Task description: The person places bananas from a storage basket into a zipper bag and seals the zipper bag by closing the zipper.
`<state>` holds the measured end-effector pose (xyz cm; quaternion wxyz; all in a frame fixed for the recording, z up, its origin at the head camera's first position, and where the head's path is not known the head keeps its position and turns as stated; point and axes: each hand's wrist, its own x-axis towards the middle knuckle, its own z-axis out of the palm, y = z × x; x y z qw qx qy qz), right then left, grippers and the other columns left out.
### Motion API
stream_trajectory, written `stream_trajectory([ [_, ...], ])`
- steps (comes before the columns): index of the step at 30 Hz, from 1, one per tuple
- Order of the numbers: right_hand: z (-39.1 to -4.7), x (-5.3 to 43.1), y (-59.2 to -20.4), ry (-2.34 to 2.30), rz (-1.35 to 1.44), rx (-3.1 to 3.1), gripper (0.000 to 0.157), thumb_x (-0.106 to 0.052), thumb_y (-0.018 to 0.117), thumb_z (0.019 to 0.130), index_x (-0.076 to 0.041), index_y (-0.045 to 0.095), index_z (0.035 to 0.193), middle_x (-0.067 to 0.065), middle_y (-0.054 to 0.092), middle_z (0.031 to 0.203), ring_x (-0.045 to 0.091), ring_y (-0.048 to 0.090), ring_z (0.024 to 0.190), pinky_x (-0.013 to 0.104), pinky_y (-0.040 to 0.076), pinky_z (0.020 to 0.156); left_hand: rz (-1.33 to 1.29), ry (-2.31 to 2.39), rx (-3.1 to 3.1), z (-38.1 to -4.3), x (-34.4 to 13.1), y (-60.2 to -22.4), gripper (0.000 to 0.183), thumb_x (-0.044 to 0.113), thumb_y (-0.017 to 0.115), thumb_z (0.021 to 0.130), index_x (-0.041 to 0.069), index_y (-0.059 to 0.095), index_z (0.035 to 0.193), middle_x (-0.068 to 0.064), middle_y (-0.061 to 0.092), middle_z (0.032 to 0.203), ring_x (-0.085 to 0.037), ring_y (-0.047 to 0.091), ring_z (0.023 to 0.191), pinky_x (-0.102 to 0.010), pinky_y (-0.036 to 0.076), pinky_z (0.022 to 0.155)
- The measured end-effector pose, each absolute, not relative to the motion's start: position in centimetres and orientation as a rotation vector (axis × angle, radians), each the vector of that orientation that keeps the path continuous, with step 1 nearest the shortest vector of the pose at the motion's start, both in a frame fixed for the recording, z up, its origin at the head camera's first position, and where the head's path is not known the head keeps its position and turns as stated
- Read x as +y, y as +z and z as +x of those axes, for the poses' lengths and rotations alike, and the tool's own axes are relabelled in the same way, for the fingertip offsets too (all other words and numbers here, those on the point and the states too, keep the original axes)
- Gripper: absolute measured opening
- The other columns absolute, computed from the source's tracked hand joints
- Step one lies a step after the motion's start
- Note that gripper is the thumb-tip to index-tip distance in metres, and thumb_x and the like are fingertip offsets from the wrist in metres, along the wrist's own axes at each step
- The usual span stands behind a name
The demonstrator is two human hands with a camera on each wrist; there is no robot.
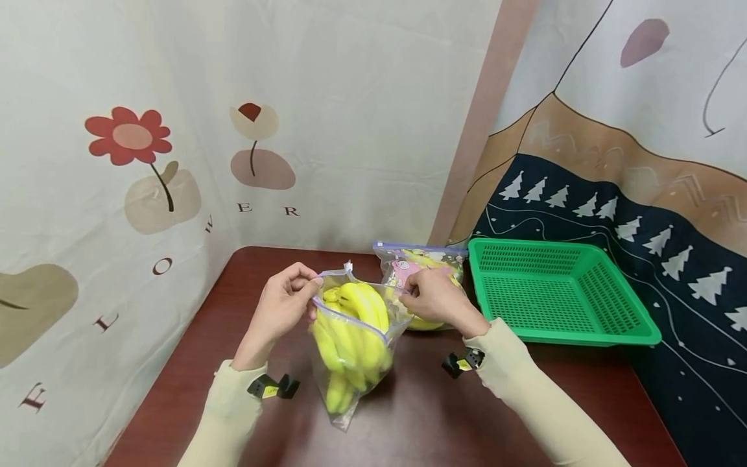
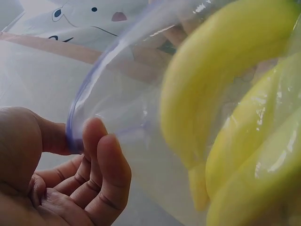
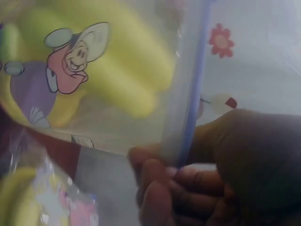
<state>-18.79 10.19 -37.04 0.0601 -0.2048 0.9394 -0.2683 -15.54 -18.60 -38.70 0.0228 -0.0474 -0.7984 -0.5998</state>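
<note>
A clear zip bag point(image 1: 344, 405) with a purple seal and cartoon print is full of yellow bananas point(image 1: 364, 305), its mouth spread apart at the top. At the left end of that mouth, my left hand point(image 1: 284, 299) pinches the rim between thumb and fingers; the left wrist view shows the purple seal point(image 2: 89, 89) in this grip. On the opposite end my right hand point(image 1: 434, 297) pinches the rim, and the right wrist view has the thumb and fingers point(image 3: 155, 188) closed at its corner. The bag's lower end hangs over the table.
Behind my right hand lies a second zip bag point(image 1: 393, 256) holding bananas, with a pink cartoon print. Right of it stands a green plastic basket point(image 1: 583, 338). The dark red table point(image 1: 280, 421) meets a printed cloth point(image 1: 362, 117) at the back and sides.
</note>
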Motion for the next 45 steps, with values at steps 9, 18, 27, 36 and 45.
stream_trajectory([
  [9, -16.8, 9.1, -35.2, -1.142, -0.774, 2.622, 0.017, -0.017, 0.066, 0.093, -0.014, 0.07, 0.076, -0.005, 0.063, 0.061, 0.013, 0.06, 0.048, 0.026, 0.051, 0.057, -0.106, -1.81, -2.442, -14.9, -18.8, -37.7, 0.017, 0.016, 0.066, 0.1, 0.0, 0.06, 0.098, 0.0, 0.057, 0.057, -0.026, 0.055, 0.043, -0.033, 0.053, 0.044],
  [18, -15.2, 7.5, -34.6, -1.41, -0.672, 2.378, 0.019, -0.013, 0.065, 0.096, -0.004, 0.071, 0.081, 0.007, 0.071, 0.066, 0.028, 0.07, 0.054, 0.04, 0.061, 0.053, -0.318, -1.77, -2.54, -15.6, -17.0, -36.9, 0.013, 0.016, 0.064, 0.102, 0.003, 0.066, 0.103, -0.003, 0.058, 0.063, -0.012, 0.041, 0.047, -0.023, 0.036, 0.043],
  [27, -13.9, 6.7, -36.8, -1.611, -0.5, 2.049, 0.014, -0.009, 0.061, 0.098, 0.001, 0.059, 0.088, 0.014, 0.075, 0.073, 0.022, 0.073, 0.059, 0.042, 0.064, 0.06, -0.511, -1.66, -2.804, -14.4, -17.5, -36.3, 0.028, 0.01, 0.064, 0.099, 0.005, 0.064, 0.127, -0.011, 0.065, 0.089, -0.014, 0.058, 0.064, -0.025, 0.049, 0.055],
  [36, -13.7, 5.9, -37.4, -1.775, -0.386, 1.888, 0.011, -0.006, 0.06, 0.099, 0.005, 0.061, 0.099, 0.02, 0.077, 0.084, 0.026, 0.078, 0.073, 0.046, 0.065, 0.072, -0.293, -1.13, -2.917, -7.9, -18.1, -34.7, 0.059, 0.054, 0.08, 0.085, 0.02, 0.062, 0.13, 0.007, 0.065, 0.09, -0.006, 0.061, 0.08, -0.023, 0.051, 0.072],
  [45, -15.8, 5.7, -37.2, -1.675, -0.599, 2.221, 0.01, -0.014, 0.066, 0.097, -0.007, 0.068, 0.091, 0.008, 0.075, 0.083, 0.022, 0.072, 0.068, 0.036, 0.062, 0.064, -0.526, -0.948, -2.925, -4.5, -18.2, -34.8, 0.052, 0.011, 0.082, 0.081, 0.02, 0.063, 0.129, 0.018, 0.054, 0.072, 0.006, 0.044, 0.056, -0.018, 0.043, 0.056],
])
